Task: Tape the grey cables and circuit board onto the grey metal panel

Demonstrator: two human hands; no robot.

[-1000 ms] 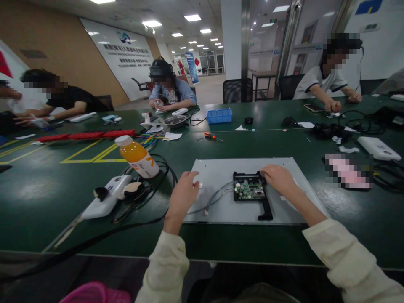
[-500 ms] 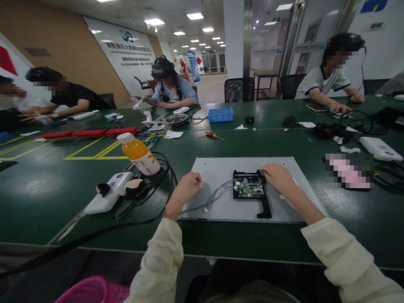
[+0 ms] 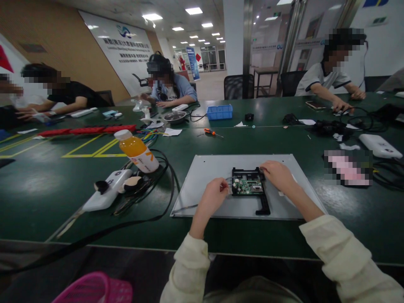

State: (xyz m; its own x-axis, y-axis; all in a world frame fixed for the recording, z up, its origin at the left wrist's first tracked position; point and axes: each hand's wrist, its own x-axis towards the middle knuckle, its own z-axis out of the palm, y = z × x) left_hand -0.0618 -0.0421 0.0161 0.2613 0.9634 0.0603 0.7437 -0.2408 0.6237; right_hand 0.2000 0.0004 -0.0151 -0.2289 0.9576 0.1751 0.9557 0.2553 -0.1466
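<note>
A flat grey panel (image 3: 208,168) lies on the green table, and on it rests a black frame (image 3: 264,205) around a green circuit board (image 3: 244,186). My right hand (image 3: 275,171) pinches the frame's upper right corner. Just left of the board, my left hand (image 3: 216,191) is closed, fingertips together by the thin cables at the frame's left edge; a small pale bit shows at the fingertips, too small to name. Part of a cable (image 3: 186,208) runs out from under my left hand across the panel's lower left.
Left of the panel stand an orange drink bottle (image 3: 137,151), a white power bank (image 3: 107,191) and black cables. An orange screwdriver (image 3: 212,133) and a blue basket (image 3: 219,112) lie beyond. A phone (image 3: 349,168) is at the right. Several people sit around the table.
My left hand has moved right, from the panel's left part to the board's left edge, and now covers part of the cables. My right hand stays at the frame's corner.
</note>
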